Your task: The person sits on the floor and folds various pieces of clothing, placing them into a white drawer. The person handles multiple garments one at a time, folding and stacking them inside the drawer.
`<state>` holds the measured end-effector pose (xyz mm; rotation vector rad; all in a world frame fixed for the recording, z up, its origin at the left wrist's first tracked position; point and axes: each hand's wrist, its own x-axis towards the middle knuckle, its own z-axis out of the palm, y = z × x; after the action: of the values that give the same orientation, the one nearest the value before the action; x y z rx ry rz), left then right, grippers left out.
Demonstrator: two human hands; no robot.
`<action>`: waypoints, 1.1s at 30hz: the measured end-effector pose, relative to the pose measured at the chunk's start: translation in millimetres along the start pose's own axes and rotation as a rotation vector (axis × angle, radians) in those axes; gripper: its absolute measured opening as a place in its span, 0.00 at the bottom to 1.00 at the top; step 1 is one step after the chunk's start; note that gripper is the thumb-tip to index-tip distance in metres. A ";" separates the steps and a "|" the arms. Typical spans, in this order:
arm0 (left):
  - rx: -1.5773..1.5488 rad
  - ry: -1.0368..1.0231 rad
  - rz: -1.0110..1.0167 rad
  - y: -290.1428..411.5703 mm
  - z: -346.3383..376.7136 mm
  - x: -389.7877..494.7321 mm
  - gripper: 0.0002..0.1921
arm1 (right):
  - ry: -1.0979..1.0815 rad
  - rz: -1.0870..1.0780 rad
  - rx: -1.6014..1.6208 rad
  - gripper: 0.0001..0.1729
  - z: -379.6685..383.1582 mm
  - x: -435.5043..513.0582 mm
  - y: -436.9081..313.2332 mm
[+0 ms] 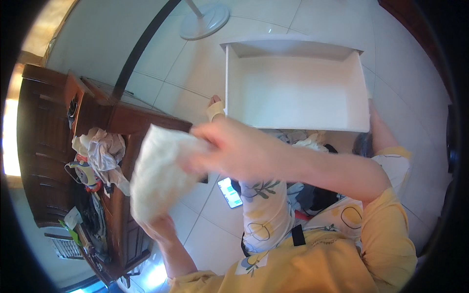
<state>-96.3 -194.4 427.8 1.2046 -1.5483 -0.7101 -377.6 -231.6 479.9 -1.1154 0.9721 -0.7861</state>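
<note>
A white cloth [161, 175], blurred by motion, is stretched between my two hands at the left of my body. My right hand [220, 146] reaches across from the right and pinches the cloth's upper right side. At its lower edge is my left hand [159, 223], with the fingers partly hidden by the cloth. A white drawer or box [293, 95], with nothing visible inside, lies across my legs in front of me. Below its near edge, between my legs, is a pile of mixed clothes [311, 190], partly covered by my right arm.
On the tiled floor by my leg lies a lit phone [230, 192]. A wooden cabinet [128, 117] at the left carries crumpled clothes [100, 150] and a yellow-grey appliance [86, 172]. A round white stand base [204, 22] rests on the floor beyond the drawer.
</note>
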 end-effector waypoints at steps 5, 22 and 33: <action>0.555 -0.508 0.403 36.2 41.6 -68.1 0.15 | 0.092 -0.176 -0.364 0.17 -5.2 -120.6 74.5; 0.512 -0.298 0.501 37.3 60.9 -127.0 0.33 | 0.521 -0.051 -0.094 0.16 26.9 -156.8 134.7; -0.125 0.136 -0.466 70.8 60.8 -102.1 0.24 | -0.173 0.055 0.741 0.12 33.2 -153.3 69.4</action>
<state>-178.3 -83.1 434.6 1.5028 -1.1012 -0.9865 -403.2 -64.1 453.2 -0.4962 0.4868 -0.8859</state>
